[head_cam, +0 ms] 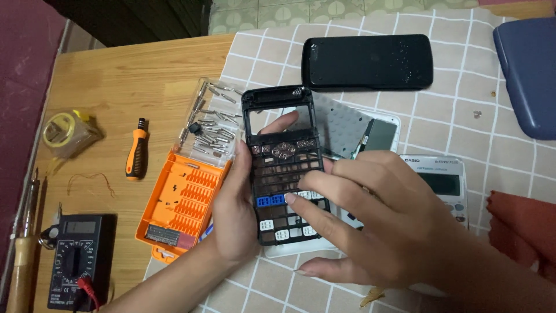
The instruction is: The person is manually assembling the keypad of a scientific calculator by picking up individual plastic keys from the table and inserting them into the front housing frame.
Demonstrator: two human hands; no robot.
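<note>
My left hand (234,203) holds a black calculator front frame (278,116) from behind, inner side up, with fingertips showing through its empty screen window. The frame carries loose key pieces: brown ones in the upper rows, two blue keys (270,201) and several white keys lower down. My right hand (382,214) rests over the frame's lower right, its index fingertip pressing on the white keys beside the blue ones. Under the frame lies a white keypad sheet (341,124) with a small display module (379,134).
A black back cover (368,61) lies at the top. A whole white calculator (446,185) sits right. At the left are an orange bit case (182,203), loose bits (214,130) in a clear lid, a screwdriver (138,153), a multimeter (78,261), a tape roll (63,132), a soldering iron (23,255).
</note>
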